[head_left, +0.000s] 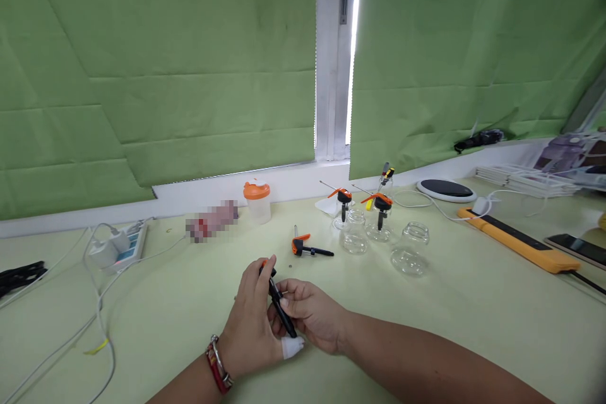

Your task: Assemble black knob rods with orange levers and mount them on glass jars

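A black pump top (283, 314), with a bit of orange at its upper end, is held slanted between my two hands. My left hand (253, 319) spans its length, fingertips at the upper end and the white-wrapped thumb at the lower tip. From the right, my right hand (315, 315) pinches its middle with thumb and fingers. Just beyond, a similar orange-and-black pump top (307, 247) lies on the table. Two glass jars carry such tops, one jar (379, 229) and another (343, 202). A topless glass jar (354, 240) and a second bare glass jar (411, 255) stand beside them.
At the back stands a clear cup with an orange lid (257, 202). A white power strip (125, 249) and cables lie left. An orange power strip (518, 240), a phone (577, 247) and a round black-and-white pad (446, 190) are right. Green blinds (189, 63) hang behind.
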Action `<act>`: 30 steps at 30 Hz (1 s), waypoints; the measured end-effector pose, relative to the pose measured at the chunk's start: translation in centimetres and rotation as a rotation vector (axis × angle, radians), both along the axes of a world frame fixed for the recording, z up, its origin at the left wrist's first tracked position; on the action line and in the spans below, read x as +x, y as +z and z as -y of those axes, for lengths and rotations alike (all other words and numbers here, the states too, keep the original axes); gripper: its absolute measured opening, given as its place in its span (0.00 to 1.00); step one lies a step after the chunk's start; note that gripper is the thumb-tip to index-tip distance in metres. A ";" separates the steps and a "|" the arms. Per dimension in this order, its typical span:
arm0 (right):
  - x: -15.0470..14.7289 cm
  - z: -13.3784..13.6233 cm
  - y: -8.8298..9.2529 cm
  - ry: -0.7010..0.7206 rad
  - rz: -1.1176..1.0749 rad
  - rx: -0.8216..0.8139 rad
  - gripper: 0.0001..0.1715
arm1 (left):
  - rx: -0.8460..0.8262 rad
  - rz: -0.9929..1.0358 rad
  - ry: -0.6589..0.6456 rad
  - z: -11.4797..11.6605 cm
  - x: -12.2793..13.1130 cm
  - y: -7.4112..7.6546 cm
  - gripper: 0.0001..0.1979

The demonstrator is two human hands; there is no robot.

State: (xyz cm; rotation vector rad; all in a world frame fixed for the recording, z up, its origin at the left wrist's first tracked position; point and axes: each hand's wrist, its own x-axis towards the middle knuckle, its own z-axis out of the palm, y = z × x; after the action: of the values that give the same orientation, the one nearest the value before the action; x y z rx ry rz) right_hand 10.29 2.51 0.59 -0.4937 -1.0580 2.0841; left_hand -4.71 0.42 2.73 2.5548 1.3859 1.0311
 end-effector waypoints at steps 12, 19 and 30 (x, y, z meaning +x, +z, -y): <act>1.7 -3.3 -0.1 -0.174 0.615 0.434 0.14 | -0.247 0.146 -0.032 0.0 -0.9 1.0 0.50; 1.9 -6.3 -1.1 -0.333 1.406 1.189 0.13 | -0.635 0.376 -0.092 0.2 -1.4 3.4 0.42; 2.8 -6.5 -1.2 -0.265 1.380 1.126 0.11 | -1.254 0.908 -0.198 0.6 -1.2 2.8 0.28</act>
State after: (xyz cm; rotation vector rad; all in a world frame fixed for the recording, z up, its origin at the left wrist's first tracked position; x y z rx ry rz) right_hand 13.06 9.06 -0.57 -1.3478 -2.4222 0.4111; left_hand -5.92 -0.17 5.56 1.0581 0.9400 0.7120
